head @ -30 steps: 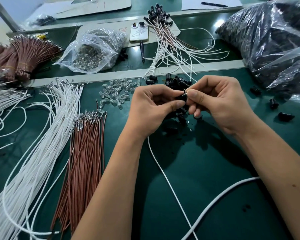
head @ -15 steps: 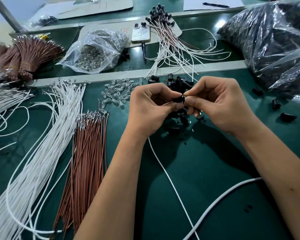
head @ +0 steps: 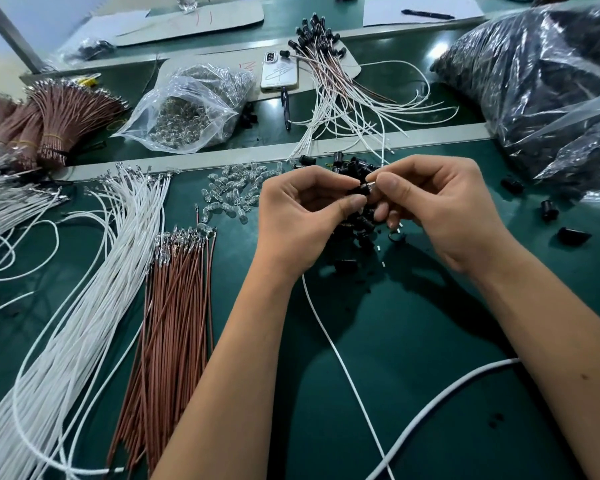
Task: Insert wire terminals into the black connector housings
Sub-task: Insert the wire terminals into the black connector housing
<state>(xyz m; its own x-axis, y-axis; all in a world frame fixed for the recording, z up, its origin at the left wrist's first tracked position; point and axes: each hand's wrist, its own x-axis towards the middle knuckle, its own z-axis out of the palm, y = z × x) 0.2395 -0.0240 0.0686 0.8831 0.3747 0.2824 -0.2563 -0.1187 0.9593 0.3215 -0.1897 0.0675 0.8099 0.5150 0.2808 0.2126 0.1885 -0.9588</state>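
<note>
The step in hand looks like seating a terminal: the left hand (head: 303, 216) pinches a black connector housing (head: 357, 191) between thumb and forefinger, while the right hand (head: 440, 209) pinches a small clear-tipped piece (head: 371, 186) against the housing's end. The housing sits right at the meeting fingertips, above the pile of loose housings (head: 354, 168) on the green desk (head: 413, 341). A white wire (head: 340, 355) trails from under the left hand towards the viewer, and the next move probably calls for a straight, aligned push.

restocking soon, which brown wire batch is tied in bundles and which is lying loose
The brown wires at far left are banded into upright bundles. The brown wires beside the white wires lie loose and flat on the green mat, untied.
</note>
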